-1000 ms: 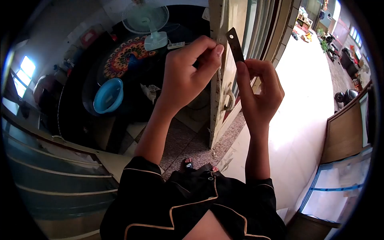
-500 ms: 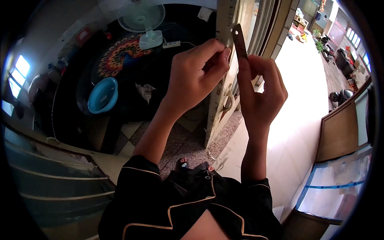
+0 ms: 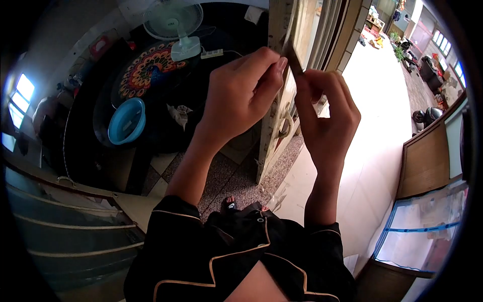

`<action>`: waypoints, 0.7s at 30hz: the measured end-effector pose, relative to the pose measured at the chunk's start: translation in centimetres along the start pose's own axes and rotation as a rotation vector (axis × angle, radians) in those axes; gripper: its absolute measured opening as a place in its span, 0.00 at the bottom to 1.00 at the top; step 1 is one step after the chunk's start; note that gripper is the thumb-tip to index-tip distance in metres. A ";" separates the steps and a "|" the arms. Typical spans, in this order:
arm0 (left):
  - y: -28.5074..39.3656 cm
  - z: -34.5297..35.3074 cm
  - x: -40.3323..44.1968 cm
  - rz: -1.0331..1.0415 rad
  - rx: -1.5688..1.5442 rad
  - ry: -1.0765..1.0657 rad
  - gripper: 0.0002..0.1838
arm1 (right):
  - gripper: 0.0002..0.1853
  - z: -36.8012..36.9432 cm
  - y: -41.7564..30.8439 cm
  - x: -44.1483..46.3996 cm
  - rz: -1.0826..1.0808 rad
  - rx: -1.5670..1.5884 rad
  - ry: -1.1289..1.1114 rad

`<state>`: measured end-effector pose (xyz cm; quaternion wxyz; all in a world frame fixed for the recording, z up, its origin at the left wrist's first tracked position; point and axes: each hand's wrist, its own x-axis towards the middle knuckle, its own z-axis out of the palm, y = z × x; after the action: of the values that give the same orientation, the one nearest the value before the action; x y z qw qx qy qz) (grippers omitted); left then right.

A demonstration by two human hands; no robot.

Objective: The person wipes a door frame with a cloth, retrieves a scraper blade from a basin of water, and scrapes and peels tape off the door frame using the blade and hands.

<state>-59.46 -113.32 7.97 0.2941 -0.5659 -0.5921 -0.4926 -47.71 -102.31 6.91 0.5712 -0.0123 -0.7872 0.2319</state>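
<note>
My right hand (image 3: 329, 103) is closed around the lower end of a narrow, flat, dark strip (image 3: 294, 59) that looks like a thin blade or bar. Seen nearly edge-on, the strip tilts up and left. Its top is close beside the fingertips of my left hand (image 3: 241, 93), and I cannot tell if they touch. The left thumb and fingers are pinched together; whatever they hold is hidden or too small to make out. Just behind both hands stands the edge of a worn, pale-painted door (image 3: 275, 146) with a pull handle (image 3: 287, 126).
At left, a dark round table (image 3: 103, 113) carries a blue basin (image 3: 127, 121), a fan (image 3: 185, 48), a power strip (image 3: 212, 53) and a crumpled wrapper (image 3: 179, 115). Bright pale floor (image 3: 372, 136) stretches out on the right, beside a wooden cabinet (image 3: 427, 163).
The strip has turned from showing its flat face and end hole to nearly edge-on, its top leaning left toward my left hand. Both hands have shifted slightly left.
</note>
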 end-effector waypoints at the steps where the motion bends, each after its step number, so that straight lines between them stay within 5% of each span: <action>1: 0.0 -0.1 0.0 0.022 0.032 0.001 0.05 | 0.07 0.1 0.1 -0.4 0.001 0.000 -0.001; 14: -0.4 0.3 -1.2 -0.052 0.008 0.010 0.07 | 0.06 -0.1 1.7 -3.5 0.082 -0.020 -0.307; 21: 0.7 0.2 -2.8 -0.127 0.082 -0.083 0.06 | 0.06 -1.1 2.0 -1.4 -0.136 -0.051 -0.146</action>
<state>-58.27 -114.31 5.54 0.2605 -0.5345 -0.6583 -0.4617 -46.69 -100.51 5.21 0.5262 0.0438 -0.8315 0.1728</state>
